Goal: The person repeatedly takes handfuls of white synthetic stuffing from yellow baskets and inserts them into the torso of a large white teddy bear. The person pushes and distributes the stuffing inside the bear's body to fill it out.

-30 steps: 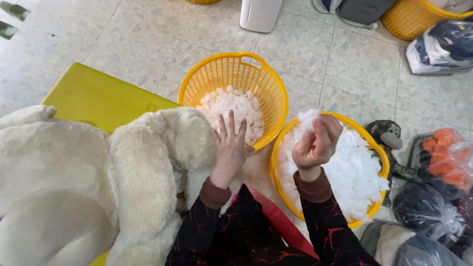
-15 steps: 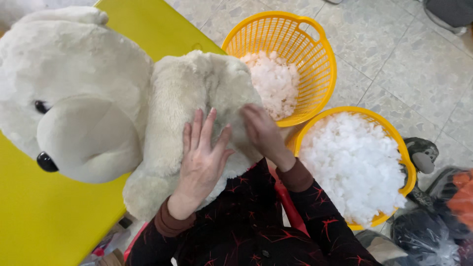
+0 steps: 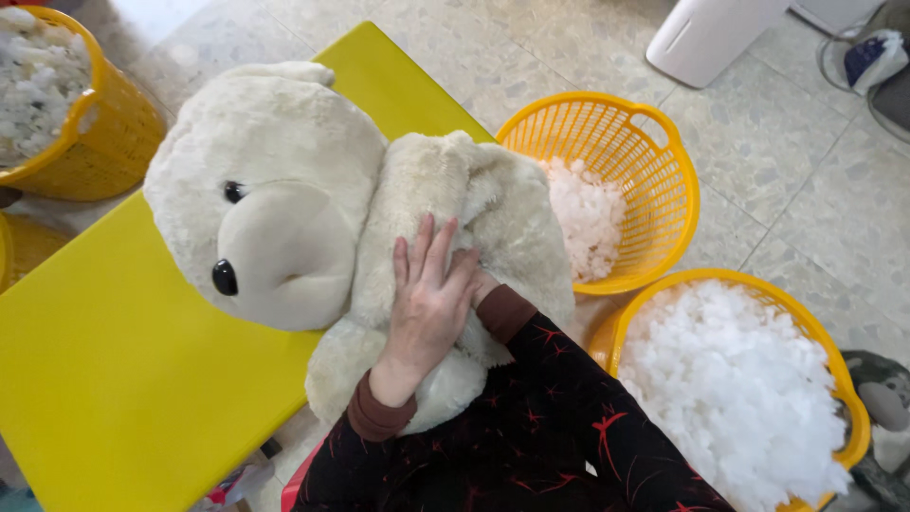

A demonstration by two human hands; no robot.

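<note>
A large cream plush bear [image 3: 284, 218] lies on a yellow table [image 3: 114, 379], its head to the left and its body toward me. My left hand [image 3: 428, 294] rests flat on the bear's body with fingers spread. My right hand [image 3: 483, 283] is pushed into the bear's body; only the wrist and the brown cuff show, so its fingers are hidden. Two yellow plastic baskets hold white stuffing: one [image 3: 654, 152] just beyond the bear, one [image 3: 834, 379] to my right.
A third yellow basket [image 3: 104, 123] with greyish stuffing stands at the far left on the tiled floor. A white bin [image 3: 706, 38] stands at the top right. A dark camouflage-patterned toy [image 3: 886, 408] lies beside the right basket.
My right hand left the right basket with a clump of stuffing and went into the bear's body. The view swung left, bringing the bear's head into sight.
</note>
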